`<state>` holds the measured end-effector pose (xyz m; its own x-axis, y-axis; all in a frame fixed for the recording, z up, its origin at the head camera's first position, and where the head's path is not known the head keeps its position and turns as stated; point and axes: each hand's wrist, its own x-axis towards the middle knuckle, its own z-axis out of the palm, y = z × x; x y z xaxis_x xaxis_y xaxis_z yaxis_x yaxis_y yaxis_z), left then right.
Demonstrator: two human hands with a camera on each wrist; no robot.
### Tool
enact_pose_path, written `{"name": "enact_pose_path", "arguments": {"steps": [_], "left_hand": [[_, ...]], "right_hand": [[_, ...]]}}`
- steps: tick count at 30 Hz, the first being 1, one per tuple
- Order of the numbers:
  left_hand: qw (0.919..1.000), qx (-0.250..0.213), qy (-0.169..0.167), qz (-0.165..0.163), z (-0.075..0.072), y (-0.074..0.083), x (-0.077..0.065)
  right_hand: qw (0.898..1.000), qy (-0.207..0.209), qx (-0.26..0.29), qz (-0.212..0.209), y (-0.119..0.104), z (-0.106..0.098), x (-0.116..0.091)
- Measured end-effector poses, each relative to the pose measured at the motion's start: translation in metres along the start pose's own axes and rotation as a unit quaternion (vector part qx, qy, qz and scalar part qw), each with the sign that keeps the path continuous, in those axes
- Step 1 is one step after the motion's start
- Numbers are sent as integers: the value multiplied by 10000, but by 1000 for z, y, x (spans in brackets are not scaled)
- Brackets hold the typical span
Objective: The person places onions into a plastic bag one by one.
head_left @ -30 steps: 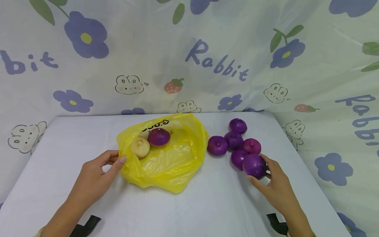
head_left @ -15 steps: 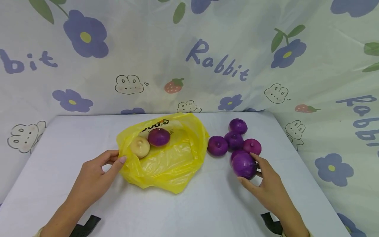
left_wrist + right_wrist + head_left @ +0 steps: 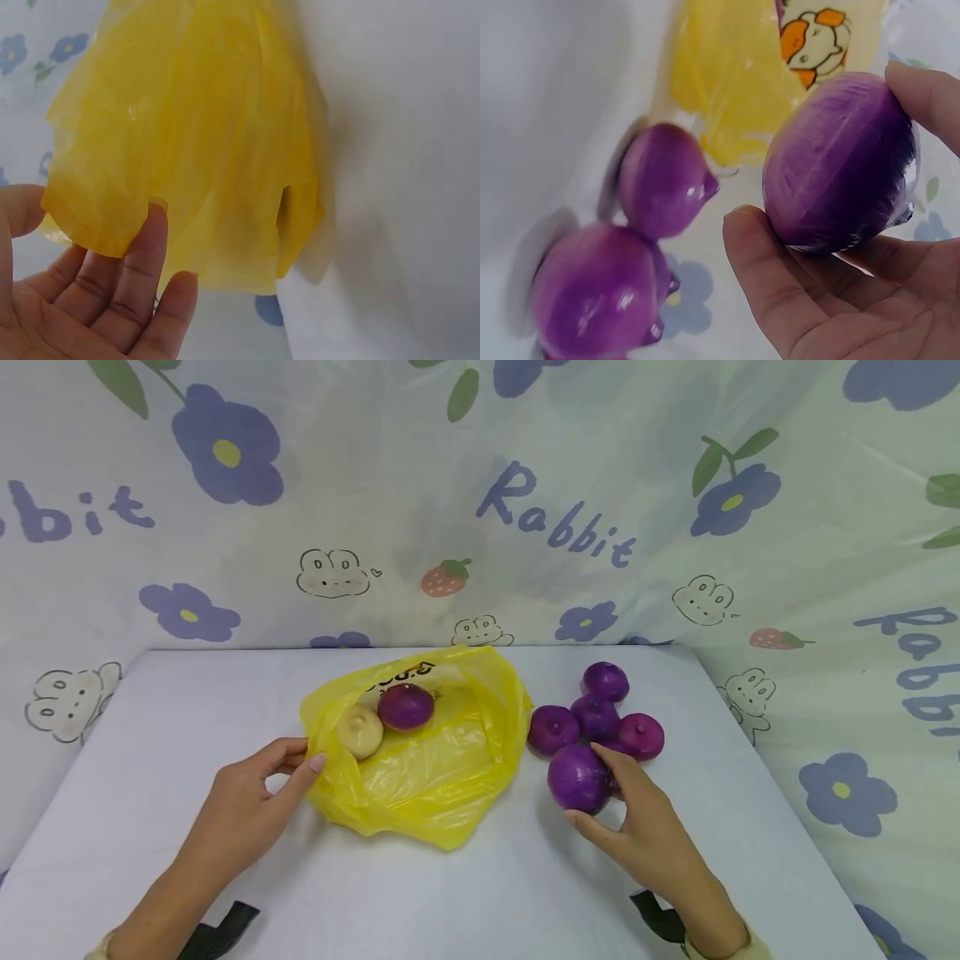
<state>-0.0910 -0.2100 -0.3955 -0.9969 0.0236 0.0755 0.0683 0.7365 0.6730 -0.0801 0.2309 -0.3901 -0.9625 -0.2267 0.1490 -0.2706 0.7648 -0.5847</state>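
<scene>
Right hand (image 3: 641,827) grips purple onion (image 3: 577,779), nearer right edge of worktop (image 3: 420,902); left hand (image 3: 251,797) pinches yellow bag (image 3: 442,768); backdrop (image 3: 405,485) reads "Rabbit".

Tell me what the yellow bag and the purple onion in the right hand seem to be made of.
Yellow bag: probably thin plastic film, lightly shiny; it wrinkles and looks translucent.
Purple onion in the right hand: smooth and glossy, with bright highlights; perhaps painted plastic or foam, though real onion skin cannot be ruled out.
</scene>
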Motion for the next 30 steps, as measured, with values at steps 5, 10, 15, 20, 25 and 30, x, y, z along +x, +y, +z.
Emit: {"name": "enact_pose_path", "arguments": {"steps": [5,10,15,20,25,30], "left_hand": [[10000,1,-16,13,1,0,-2],[9999,32,51,95,2,1,-3],[10000,20,24,94,2,2,-3],[10000,17,12,83,2,2,-3],[9998,21,101,198,2,3,-3],[9996,-1,126,261,3,5,-2]], "right_hand": [[9993,-276,193,-146,-12,14,5],[9971,-551,231,-471,-27,28,12],[9948,-587,91,-833,-39,34,25],[9932,-503,-256,-1019,-51,36,41],[9923,-695,-466,-913,-64,35,58],[9905,-862,-560,-915,-71,39,79]]}}
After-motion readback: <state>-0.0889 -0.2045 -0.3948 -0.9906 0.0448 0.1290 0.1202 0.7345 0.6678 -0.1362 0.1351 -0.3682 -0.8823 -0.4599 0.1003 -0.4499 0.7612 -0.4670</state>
